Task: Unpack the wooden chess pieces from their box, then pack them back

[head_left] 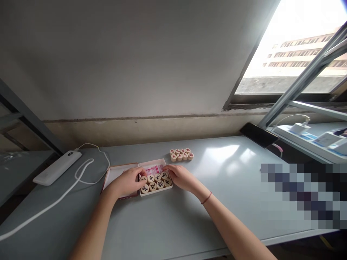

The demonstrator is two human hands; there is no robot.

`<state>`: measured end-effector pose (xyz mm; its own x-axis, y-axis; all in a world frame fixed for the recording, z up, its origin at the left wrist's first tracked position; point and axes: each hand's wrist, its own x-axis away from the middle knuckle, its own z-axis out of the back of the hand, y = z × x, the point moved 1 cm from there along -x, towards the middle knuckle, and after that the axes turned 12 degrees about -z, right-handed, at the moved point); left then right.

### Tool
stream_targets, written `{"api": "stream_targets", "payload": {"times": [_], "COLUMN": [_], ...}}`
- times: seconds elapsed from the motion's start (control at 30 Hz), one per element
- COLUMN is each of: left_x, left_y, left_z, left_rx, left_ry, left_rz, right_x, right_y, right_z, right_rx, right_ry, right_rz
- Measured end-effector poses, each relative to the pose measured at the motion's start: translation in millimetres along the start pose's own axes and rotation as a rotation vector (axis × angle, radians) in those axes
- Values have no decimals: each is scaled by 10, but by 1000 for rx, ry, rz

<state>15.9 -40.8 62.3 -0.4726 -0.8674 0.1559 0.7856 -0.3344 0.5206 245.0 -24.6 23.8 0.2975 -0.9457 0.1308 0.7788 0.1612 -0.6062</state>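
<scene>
A small open box (156,193) holds two rows of round wooden xiangqi pieces (153,186) with black characters. Behind the rows, a pink-and-white patterned patch (154,169) shows inside it. My left hand (131,180) reaches over the box's left wall, its thumb and fingers closed around the piece at that end. At the right wall, my right hand (177,175) grips the box, fingertips at its back right corner; some fingers are hidden. The opened lid (114,173) lies to the left, partly under my left hand. Red-lettered xiangqi pieces (181,155) stand in two rows behind the box.
A white power bank (58,168) with a white cable (59,196) lies on the left of the grey desk (151,227). A dark phone (258,134) leans at the back right, near a power strip (311,139) with chargers. Metal frame posts stand on both sides.
</scene>
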Motion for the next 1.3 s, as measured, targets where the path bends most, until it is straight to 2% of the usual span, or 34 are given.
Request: {"api": "stream_targets", "payload": {"times": [0.23, 0.4, 0.5, 0.6, 0.7, 0.83, 0.9, 0.97, 1.07, 1.1, 1.17, 1.3], "left_x": [8, 9, -2, -12, -22, -55, -86, -125, -188, -209, -246, -278], "left_y": [-26, -23, -54, -34, 74, 234, 266, 256, 193, 168, 122, 84], "left_z": [-12, -22, -5, 44, 61, -60, -149, -220, -277, -288, -308, -350], "left_rx": [41, 60, 47, 77, 229, 533, 646, 723, 788, 800, 819, 822], "left_ry": [14, 17, 66, 168, 262, 282, 291, 355, 533, 586, 640, 606], "left_rz": [-81, -81, -96, -137, -205, -256, -256, -216, -144, -131, -114, -70], "right_x": [24, 34, 39, 58, 111, 181, 173, 123, 12, -22, -73, -110], "right_y": [28, 23, 17, -27, -135, -278, -271, -178, 82, 172, 320, 440], "right_z": [58, 65, 85, 107, 103, 64, 70, 112, 216, 245, 277, 253], "right_rx": [-43, -60, -87, -137, -263, -449, -515, -540, -444, -388, -320, -292], "right_ry": [-48, -57, -43, 53, 99, -34, -58, 1, 144, 151, 118, 21], "right_rz": [5, 1, 16, 52, 117, 150, 138, 83, -110, -170, -253, -334]}}
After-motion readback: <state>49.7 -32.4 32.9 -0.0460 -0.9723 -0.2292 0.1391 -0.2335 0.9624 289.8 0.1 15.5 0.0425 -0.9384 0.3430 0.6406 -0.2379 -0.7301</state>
